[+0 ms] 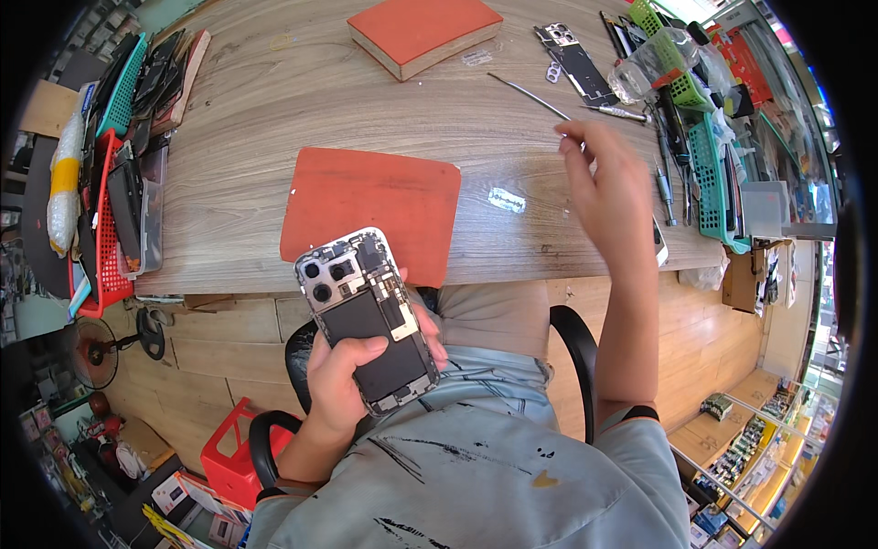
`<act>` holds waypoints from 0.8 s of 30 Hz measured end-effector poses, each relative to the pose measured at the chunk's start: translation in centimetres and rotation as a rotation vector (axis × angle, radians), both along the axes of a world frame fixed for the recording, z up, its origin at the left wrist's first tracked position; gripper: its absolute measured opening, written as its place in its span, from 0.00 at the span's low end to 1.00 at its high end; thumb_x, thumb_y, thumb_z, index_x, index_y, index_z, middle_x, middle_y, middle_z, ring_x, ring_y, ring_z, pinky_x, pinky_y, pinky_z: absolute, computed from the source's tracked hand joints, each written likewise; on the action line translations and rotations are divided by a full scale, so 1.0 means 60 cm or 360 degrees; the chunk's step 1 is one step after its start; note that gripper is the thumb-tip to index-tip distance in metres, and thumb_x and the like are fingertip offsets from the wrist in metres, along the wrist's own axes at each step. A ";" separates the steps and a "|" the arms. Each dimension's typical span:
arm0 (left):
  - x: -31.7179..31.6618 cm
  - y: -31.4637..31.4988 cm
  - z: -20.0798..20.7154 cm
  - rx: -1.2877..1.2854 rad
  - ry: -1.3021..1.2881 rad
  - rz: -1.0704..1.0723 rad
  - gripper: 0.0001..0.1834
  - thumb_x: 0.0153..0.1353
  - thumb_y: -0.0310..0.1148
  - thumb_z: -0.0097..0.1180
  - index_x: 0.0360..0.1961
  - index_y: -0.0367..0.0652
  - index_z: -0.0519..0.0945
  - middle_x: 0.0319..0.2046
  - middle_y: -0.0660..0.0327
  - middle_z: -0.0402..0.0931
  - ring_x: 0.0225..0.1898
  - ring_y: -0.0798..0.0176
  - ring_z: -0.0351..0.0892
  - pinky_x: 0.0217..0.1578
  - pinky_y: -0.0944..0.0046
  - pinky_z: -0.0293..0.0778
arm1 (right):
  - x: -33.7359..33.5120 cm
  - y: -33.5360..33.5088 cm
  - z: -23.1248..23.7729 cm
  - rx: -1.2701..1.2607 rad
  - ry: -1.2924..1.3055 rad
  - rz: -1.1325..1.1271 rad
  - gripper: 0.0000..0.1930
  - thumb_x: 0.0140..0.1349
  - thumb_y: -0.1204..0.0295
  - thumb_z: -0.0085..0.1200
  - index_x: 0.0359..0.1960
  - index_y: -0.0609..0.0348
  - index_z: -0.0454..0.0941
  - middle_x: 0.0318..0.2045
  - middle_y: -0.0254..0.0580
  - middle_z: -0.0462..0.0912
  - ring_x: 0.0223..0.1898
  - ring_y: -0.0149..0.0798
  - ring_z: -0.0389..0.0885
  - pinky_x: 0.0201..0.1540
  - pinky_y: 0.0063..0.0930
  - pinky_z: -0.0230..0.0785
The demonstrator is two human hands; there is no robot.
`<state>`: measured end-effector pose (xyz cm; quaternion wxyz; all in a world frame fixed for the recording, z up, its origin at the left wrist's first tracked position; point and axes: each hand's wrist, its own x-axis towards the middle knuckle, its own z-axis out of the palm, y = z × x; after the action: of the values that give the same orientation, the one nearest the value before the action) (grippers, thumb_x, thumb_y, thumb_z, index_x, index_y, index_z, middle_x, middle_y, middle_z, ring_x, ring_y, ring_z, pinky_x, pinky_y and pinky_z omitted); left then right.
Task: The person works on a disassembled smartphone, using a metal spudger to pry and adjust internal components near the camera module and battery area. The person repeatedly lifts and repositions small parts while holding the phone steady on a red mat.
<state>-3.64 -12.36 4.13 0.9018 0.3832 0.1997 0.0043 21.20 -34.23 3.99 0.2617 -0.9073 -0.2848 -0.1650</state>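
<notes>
A smartphone with its back off [370,316] rests in my left hand [340,375], tilted, its cameras toward the far left. The thumb presses on the black battery, and fingers wrap round the right edge. Circuit boards and screws are exposed. Over the table's right side, my right hand [605,178] has thumb and forefinger closed at the near end of a thin dark metal rod [526,94]. The rest of that tool is hidden by the hand. An orange-red pad [375,206] lies just beyond the phone, and a razor blade [507,200] is on the wood to its right.
At the far side are a thick orange-red book [425,32], a phone back part [576,64] and a small screwdriver [617,113]. Baskets with parts and tools, one red [112,224] and one green [709,174], line both sides. A white object [660,242] sits partly behind my right forearm.
</notes>
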 end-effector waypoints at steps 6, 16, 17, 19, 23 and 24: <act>0.003 -0.005 0.006 0.0070 0.0136 0.0029 0.40 0.61 0.39 0.51 0.73 0.25 0.70 0.47 0.33 0.85 0.42 0.34 0.92 0.44 0.37 0.92 | 0.101 0.018 -0.004 -0.0524 -0.0073 -0.0044 0.08 0.72 0.68 0.66 0.48 0.57 0.88 0.48 0.47 0.88 0.53 0.57 0.87 0.53 0.53 0.81; 0.005 0.002 -0.008 -0.0049 0.0190 -0.0012 0.25 0.77 0.40 0.53 0.60 0.23 0.79 0.50 0.34 0.87 0.47 0.38 0.94 0.46 0.41 0.94 | 0.153 0.035 -0.017 -0.0628 0.0212 0.0142 0.10 0.77 0.70 0.61 0.52 0.63 0.81 0.47 0.54 0.86 0.49 0.60 0.87 0.53 0.49 0.78; 0.004 0.003 -0.007 -0.0046 0.0196 -0.0004 0.25 0.77 0.40 0.53 0.59 0.24 0.79 0.50 0.34 0.87 0.47 0.38 0.94 0.46 0.41 0.94 | 0.148 0.036 -0.012 -0.0622 0.0207 0.0117 0.10 0.77 0.70 0.61 0.53 0.62 0.81 0.46 0.55 0.87 0.49 0.60 0.87 0.53 0.49 0.78; 0.006 0.004 -0.008 -0.0060 0.0188 -0.0023 0.25 0.77 0.40 0.53 0.59 0.24 0.79 0.50 0.34 0.87 0.47 0.38 0.94 0.47 0.40 0.94 | 0.151 0.043 -0.006 -0.0613 0.0208 0.0203 0.11 0.76 0.72 0.60 0.55 0.62 0.82 0.45 0.56 0.88 0.49 0.61 0.88 0.53 0.50 0.79; 0.006 0.003 -0.016 -0.0062 0.0145 0.0000 0.26 0.78 0.41 0.51 0.58 0.24 0.80 0.50 0.34 0.87 0.46 0.37 0.94 0.46 0.41 0.94 | 0.167 0.064 0.006 -0.0821 0.0129 0.0299 0.15 0.72 0.77 0.57 0.58 0.61 0.83 0.42 0.57 0.91 0.48 0.62 0.90 0.52 0.53 0.79; 0.008 0.000 -0.017 -0.0060 0.0143 0.0006 0.26 0.78 0.42 0.51 0.58 0.24 0.80 0.50 0.34 0.87 0.46 0.37 0.94 0.46 0.41 0.94 | 0.155 0.071 0.016 -0.0862 0.0126 0.0254 0.18 0.66 0.80 0.56 0.57 0.62 0.83 0.45 0.59 0.92 0.48 0.63 0.90 0.52 0.53 0.80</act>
<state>-3.19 -12.38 3.10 0.8991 0.3655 0.2406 -0.0151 30.53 -29.97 4.93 0.0327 -0.9246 -0.3787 -0.0262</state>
